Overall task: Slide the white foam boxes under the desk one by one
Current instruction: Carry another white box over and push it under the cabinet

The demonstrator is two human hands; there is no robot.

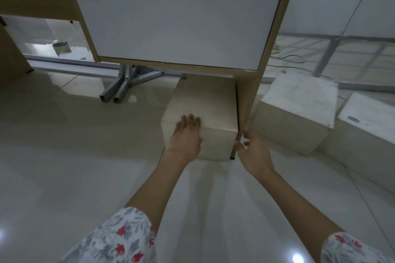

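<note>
A white foam box point(205, 102) sits on the tiled floor, its far part under the desk cabinet point(175, 17), tight against the desk's wooden side panel point(249, 96). My left hand point(186, 136) lies flat with straight fingers over the box's near top edge. At the box's near right corner, beside the panel, is my right hand point(252, 151); its fingers are loosely spread and touch the corner. Two more white foam boxes stand right of the panel, one point(297, 109) close to it and another point(369, 115) at the frame's right edge.
Metal bars point(119, 89) lie on the floor under the desk to the left of the box. A roll of tape point(61, 47) sits far left behind a glass panel. A cable point(288, 57) trails on the floor at the back right. Glossy tiles point(85, 156) stretch toward me.
</note>
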